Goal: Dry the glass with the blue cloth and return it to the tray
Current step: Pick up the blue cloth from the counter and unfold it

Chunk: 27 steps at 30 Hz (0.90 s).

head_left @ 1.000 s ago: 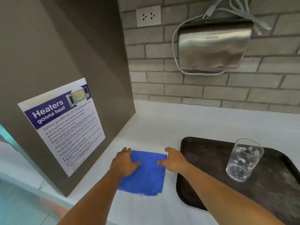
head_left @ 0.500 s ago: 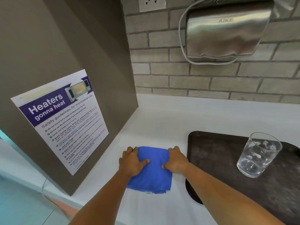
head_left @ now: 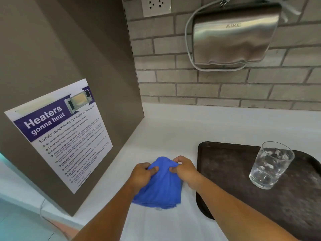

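The left hand (head_left: pixel 140 176) and the right hand (head_left: pixel 186 171) are both gripping the blue cloth (head_left: pixel 161 185) at its far edge. The grip of each hand is closing tightly: the thumb is pressing the fabric against the curled fingers, so the top of the cloth is bunching up into a small hump between the two hands. The near part of the cloth is lying folded on the white desk (head_left: pixel 173 136), and a small pale label is showing at its near edge.

The glass (head_left: pixel 271 166) is standing upright on the dark brown tray (head_left: pixel 225 171), toward the far right part of it, well apart from both hands. The glass is clear, and pale marks are showing on its inner wall, but I cannot tell whether they are drops or reflections. The tray is lying on the desk just beside the right hand.

On the left, a grey-brown panel (head_left: pixel 69 58) is carrying a poster (head_left: pixel 59 134) about microwave safety. On the brick wall (head_left: pixel 208 87), a metal hand dryer (head_left: pixel 232 35) is hanging, with a white socket (head_left: pixel 156 6) to its left.
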Motion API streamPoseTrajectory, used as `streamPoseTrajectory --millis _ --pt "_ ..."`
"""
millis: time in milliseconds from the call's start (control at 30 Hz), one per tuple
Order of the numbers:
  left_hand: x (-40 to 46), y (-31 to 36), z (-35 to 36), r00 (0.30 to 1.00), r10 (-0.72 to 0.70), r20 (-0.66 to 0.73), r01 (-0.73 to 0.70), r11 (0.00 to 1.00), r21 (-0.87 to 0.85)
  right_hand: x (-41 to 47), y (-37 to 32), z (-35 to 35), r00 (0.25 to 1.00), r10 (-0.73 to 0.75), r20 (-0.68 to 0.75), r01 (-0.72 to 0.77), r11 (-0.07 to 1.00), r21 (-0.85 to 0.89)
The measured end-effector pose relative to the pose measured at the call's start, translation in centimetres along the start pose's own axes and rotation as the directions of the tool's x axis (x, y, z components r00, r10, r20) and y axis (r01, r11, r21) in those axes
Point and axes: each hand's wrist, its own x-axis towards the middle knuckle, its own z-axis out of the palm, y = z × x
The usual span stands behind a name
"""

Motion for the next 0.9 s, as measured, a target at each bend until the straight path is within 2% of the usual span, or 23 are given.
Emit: streamPoseTrajectory --millis 67,133,267,367,600,733,833,900 --pt "-0.5 1.3 -0.6 0.996 -0.039 0.083 0.064 0.942 -0.329 -0.5 -0.7 -0.9 0.998 0.056 0.026 -0.061 0.954 0.293" --pt "-1.0 2.8 -0.9 0.981 0.009 0.196 0.098 0.842 -0.531 -1.2 -1.4 -2.1 0.997 0.06 0.052 -0.078 0.864 0.497" --pt "-2.5 6.3 0.5 0.935 0.142 0.324 0.115 0.744 -0.658 -2.7 -2.6 -4.8 0.999 0.008 0.034 -0.029 0.738 0.674" --pt "-3.4 8.5 2.2 0.934 0.172 0.313 0.091 0.734 -0.673 -3.8 -2.9 -6.6 1.0 -0.003 -0.015 0.013 0.725 0.689" --pt "-3.9 9.2 2.6 0.967 0.066 0.247 0.106 0.776 -0.622 -5.2 -2.6 -8.5 1.0 -0.021 -0.018 0.028 0.842 0.539" --pt "-4.5 8.8 1.7 0.945 0.063 0.32 0.174 0.733 -0.658 -5.6 -3.1 -8.0 1.0 -0.001 -0.018 0.011 0.833 0.553" --pt "-5.0 9.1 2.0 0.9 0.155 0.406 0.191 0.698 -0.69 -6.4 -3.0 -8.1 1.0 0.004 -0.021 0.009 0.824 0.567" --pt "-5.5 10.1 2.7 0.886 0.19 0.424 0.17 0.716 -0.677 -7.3 -2.5 -8.9 0.999 -0.004 -0.053 0.031 0.855 0.518"
